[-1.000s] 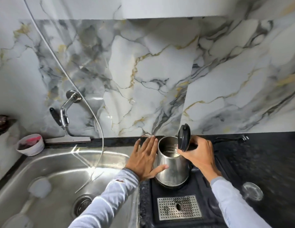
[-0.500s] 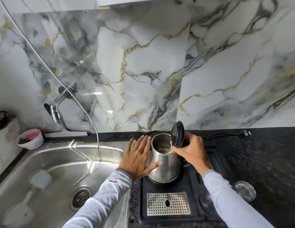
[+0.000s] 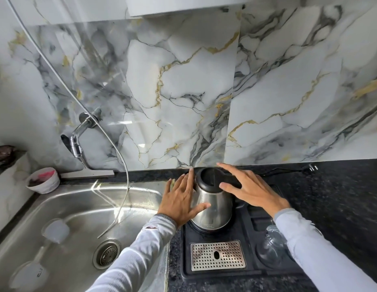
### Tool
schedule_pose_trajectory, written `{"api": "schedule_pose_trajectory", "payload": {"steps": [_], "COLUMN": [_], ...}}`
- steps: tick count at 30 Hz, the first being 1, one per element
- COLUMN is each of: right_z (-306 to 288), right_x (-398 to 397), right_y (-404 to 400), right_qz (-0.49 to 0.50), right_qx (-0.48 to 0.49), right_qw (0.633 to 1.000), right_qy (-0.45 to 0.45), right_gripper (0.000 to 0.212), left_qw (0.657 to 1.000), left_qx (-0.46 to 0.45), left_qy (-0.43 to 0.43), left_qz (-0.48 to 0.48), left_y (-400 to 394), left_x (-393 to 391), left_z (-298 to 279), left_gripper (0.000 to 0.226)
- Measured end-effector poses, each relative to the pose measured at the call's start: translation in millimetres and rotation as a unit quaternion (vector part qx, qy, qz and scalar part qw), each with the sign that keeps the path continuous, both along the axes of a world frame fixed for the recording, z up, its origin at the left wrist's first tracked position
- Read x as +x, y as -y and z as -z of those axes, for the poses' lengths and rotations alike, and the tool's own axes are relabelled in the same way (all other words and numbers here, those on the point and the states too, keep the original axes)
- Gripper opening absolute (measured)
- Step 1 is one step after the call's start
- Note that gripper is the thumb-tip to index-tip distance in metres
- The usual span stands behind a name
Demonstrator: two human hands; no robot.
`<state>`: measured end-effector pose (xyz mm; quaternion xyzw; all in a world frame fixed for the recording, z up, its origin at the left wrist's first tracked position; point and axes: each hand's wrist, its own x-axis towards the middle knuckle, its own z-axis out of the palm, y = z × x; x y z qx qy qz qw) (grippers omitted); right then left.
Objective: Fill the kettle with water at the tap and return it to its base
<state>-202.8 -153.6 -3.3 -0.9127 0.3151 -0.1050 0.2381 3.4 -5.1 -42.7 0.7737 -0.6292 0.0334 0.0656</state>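
Left of the kettle (image 3: 211, 199) the steel sink (image 3: 57, 211) and wall tap (image 3: 77, 144) sit idle. My left hand (image 3: 181, 201) lies flat against its side, grip open. The lid, upright half a second ago, is now down; I judge filling done, kettle back on its base. My right hand (image 3: 250, 189) spreads open over the lid. Dark desk (image 3: 330, 197), marble wall behind.

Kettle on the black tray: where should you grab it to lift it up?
Probably by its black handle, on the right side of the kettle, coming in from the right. The right hand hovers open over that side, hiding most of the handle. The steel body is smooth and flares wide toward its bottom, so it would be slippery; the left hand only rests flat against it.
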Motion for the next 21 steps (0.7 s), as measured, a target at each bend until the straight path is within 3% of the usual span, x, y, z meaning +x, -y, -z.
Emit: {"api": "schedule_pose_trajectory", "payload": {"steps": [3, 8, 13, 21], "right_z": [-3, -4, -3, -9], "right_x": [-2, 12, 23, 25], "right_y": [-7, -17, -23, -36], "right_qz": [0.023, 0.031, 0.05, 0.074], "right_qx": [0.007, -0.071, -0.071, -0.108], "right_qw": [1.0, 0.993, 0.988, 0.975], "right_qy": [-0.01, -0.089, -0.13, -0.177], "right_gripper": [0.061, 0.058, 0.061, 0.063], "left_qw": [0.999, 0.998, 0.998, 0.999], "left_qx": [-0.014, -0.053, -0.042, -0.018], "left_qy": [-0.024, -0.001, 0.03, 0.031], "left_qz": [0.026, 0.03, 0.026, 0.002], "left_y": [-1, 3, 9, 8], "left_x": [1, -1, 2, -1], "left_z": [-8, -23, -18, -12], "left_gripper": [0.106, 0.079, 0.064, 0.062]}}
